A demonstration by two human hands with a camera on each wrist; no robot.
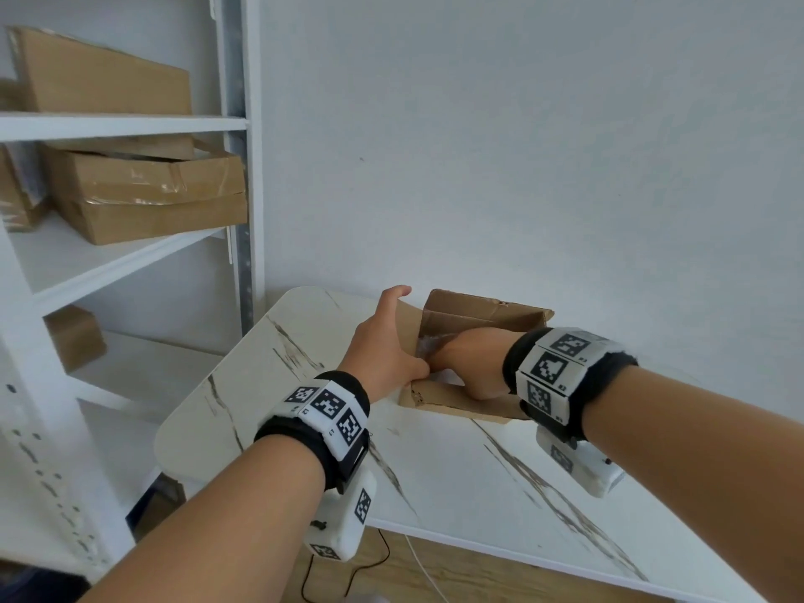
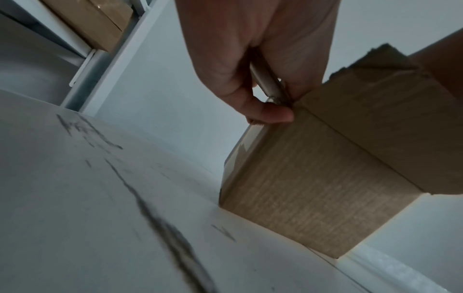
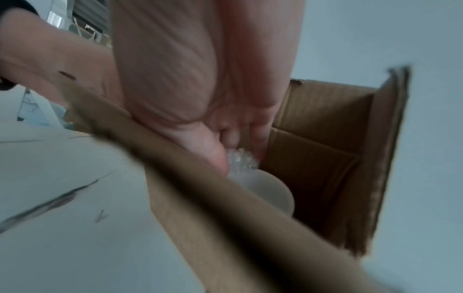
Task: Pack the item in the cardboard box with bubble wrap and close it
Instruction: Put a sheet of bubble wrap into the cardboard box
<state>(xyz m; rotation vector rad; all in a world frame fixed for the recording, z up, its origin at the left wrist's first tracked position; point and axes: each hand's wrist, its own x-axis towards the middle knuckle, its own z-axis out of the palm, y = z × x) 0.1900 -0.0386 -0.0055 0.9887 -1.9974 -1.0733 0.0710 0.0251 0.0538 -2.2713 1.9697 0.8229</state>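
Note:
An open brown cardboard box [image 1: 487, 315] stands on the white marble-pattern table [image 1: 439, 476] near the wall. My left hand [image 1: 385, 346] grips the box's left flap [image 1: 407, 324]; in the left wrist view the thumb and fingers of this hand [image 2: 274, 108] pinch the flap's edge above the box wall [image 2: 313, 188]. My right hand [image 1: 467, 354] reaches down into the box. In the right wrist view its fingers [image 3: 233, 138] hold clear bubble wrap [image 3: 241, 160] over a cream round item [image 3: 271, 191] lying inside. From the head view the item is hidden.
A white shelf unit [image 1: 126, 124] at the left carries several taped cardboard boxes [image 1: 148, 193]. A plain wall stands right behind the box. Cables [image 1: 348, 572] lie on the wooden floor under the table's front edge.

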